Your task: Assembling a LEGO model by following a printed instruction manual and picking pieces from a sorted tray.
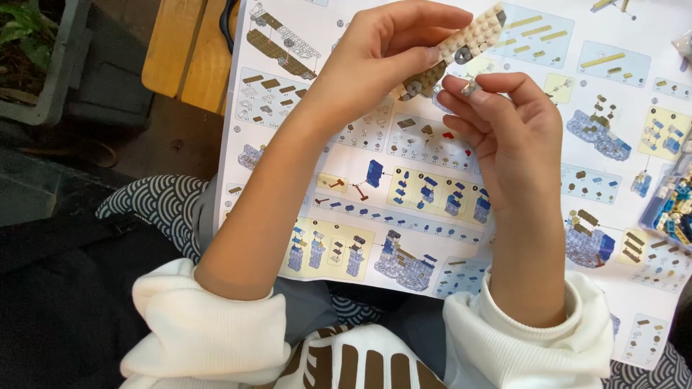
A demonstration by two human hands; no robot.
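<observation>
My left hand (pixel 382 54) grips a long tan and brown brick assembly (pixel 461 47), holding it tilted above a large building instruction sheet (pixel 404 223). My right hand (pixel 508 130) is just below the assembly, thumb and forefinger pinched on a tiny grey piece (pixel 472 88) that sits close to the assembly's underside. Whether the piece touches the assembly I cannot tell. Both forearms come out of white pushed-up sleeves.
The sheet lies over my lap and a wooden table edge (pixel 180 50). A clear box of blue and yellow bricks (pixel 674 209) sits at the right edge. A grey planter (pixel 43 65) and dark floor lie at the left.
</observation>
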